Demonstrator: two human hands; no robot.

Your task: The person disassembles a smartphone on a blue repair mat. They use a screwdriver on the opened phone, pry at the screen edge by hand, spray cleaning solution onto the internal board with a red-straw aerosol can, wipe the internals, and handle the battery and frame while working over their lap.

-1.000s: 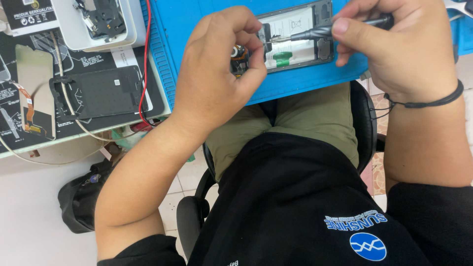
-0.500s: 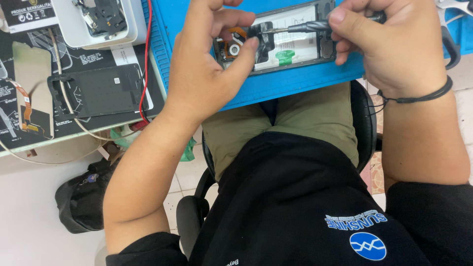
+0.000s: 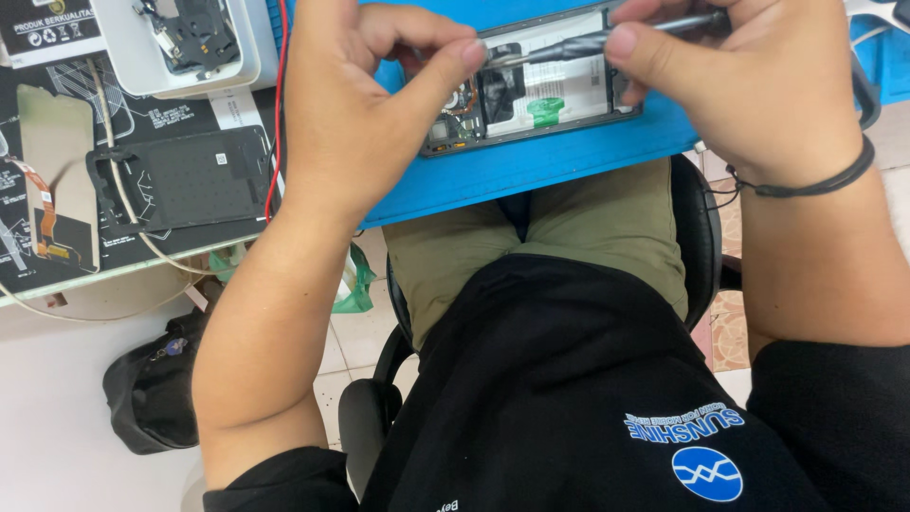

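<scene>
Metal and glass lie exposed where an opened phone [image 3: 531,90], its back cover off, rests flat on a smooth blue mat [image 3: 531,175] near the mat's front edge; inside the dark frame show a pale battery panel, a small green tab, copper-toned coils and black shields. The left hand [image 3: 365,104] sits at the phone's left end, thumb and forefinger curled toward each other and pinching at the upper left corner, though what lies between the tips is too small to tell. The right hand [image 3: 758,90], a thin black band [image 3: 815,180] round its wrist, has thumb and fingers closed around a slim grey screwdriver [image 3: 607,38], whose shaft runs leftward across the phone's top edge, its tip close to the left fingertips. To the left of the mat a dark printed work pad [image 3: 123,228] carries a flat black phone cover [image 3: 180,180], a tan panel with an orange flex strip [image 3: 43,180], and a white tray [image 3: 180,47] holding black parts; a red wire [image 3: 277,104] runs down between pad and mat. Below, olive trousers, a black shirt, a black chair [image 3: 374,417], pale floor tiles and a black bag [image 3: 152,384].
</scene>
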